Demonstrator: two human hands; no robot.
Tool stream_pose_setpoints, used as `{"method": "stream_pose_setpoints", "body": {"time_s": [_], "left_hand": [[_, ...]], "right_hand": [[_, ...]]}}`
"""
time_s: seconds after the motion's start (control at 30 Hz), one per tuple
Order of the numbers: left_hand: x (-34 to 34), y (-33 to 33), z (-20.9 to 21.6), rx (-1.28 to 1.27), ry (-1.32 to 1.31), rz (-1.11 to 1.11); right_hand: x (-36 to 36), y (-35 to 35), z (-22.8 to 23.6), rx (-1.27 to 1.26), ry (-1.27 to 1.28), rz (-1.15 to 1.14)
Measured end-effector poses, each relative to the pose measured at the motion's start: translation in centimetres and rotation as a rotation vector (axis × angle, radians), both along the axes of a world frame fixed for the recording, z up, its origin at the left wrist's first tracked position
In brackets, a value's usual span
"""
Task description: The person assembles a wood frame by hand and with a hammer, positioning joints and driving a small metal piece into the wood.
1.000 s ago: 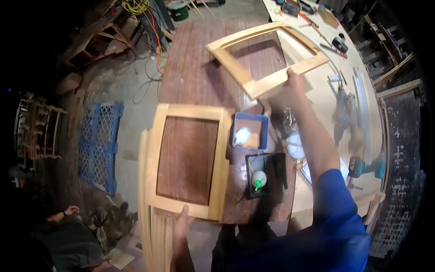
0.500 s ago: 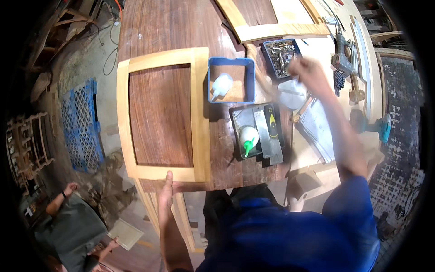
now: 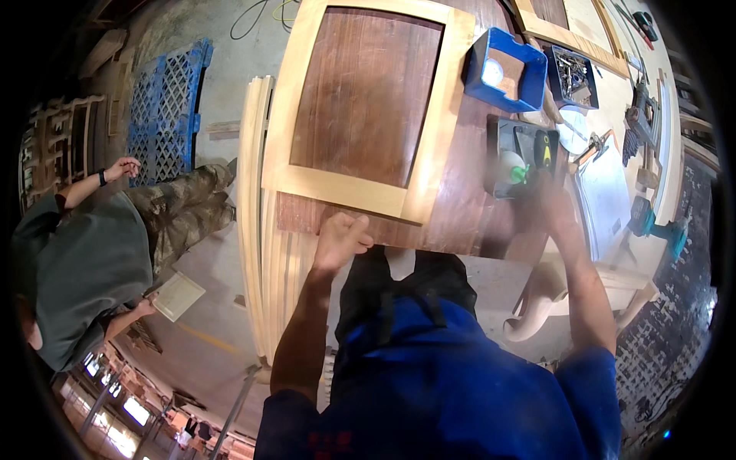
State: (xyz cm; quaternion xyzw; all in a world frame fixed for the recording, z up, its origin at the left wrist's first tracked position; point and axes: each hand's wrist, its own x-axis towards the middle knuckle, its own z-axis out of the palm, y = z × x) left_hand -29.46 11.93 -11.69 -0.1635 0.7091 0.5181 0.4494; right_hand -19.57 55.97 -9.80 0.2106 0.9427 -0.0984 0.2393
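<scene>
A pale wooden frame (image 3: 349, 189) lies on the dark brown tabletop (image 3: 368, 100). My left hand (image 3: 343, 239) is beside its lower rail at the table's near edge, fingers curled in; whether anything is in them is hidden. My right hand (image 3: 546, 207) is smeared by motion at the near side of a grey tray (image 3: 497, 142), and what it holds, if anything, cannot be made out. In the tray are a white bottle with a green nozzle (image 3: 514, 170) and a black-and-yellow handled tool (image 3: 543, 149).
Beyond the tray stand a blue bin (image 3: 529, 98) with a white bottle (image 3: 492, 73) in it and a blue box of metal hardware (image 3: 573, 77). Papers (image 3: 599, 199) and a teal power drill (image 3: 659, 228) lie to the right. Long wood strips (image 3: 253, 215) and another person (image 3: 84, 261) are at left.
My view has shifted, with the frame now higher and further right. My left hand has gone from thumb on the rail to curled fingers. My right hand has come back from the hardware box to the tray.
</scene>
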Motion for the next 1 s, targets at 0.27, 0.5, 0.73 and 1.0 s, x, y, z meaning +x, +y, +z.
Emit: {"method": "stream_pose_setpoints", "body": {"time_s": [0.27,0.5,0.73,1.0], "left_hand": [[2.0,-2.0,0.9,-0.097,0.638,-0.29],[-6.5,1.8,3.0,-0.385,1.097,-0.503],[-17.2,-9.0,-5.0,-0.543,0.863,-0.346],[-18.2,-8.0,9.3,-0.681,0.708,-0.421]], "right_hand": [[2.1,4.2,3.2,-0.407,-0.106,-0.243],[7.1,-4.7,14.7,-0.845,0.311,-0.723],[6.0,-11.8,14.8,-1.035,0.503,-0.57],[3.2,-13.8,13.8,-1.206,0.371,-0.507]]}}
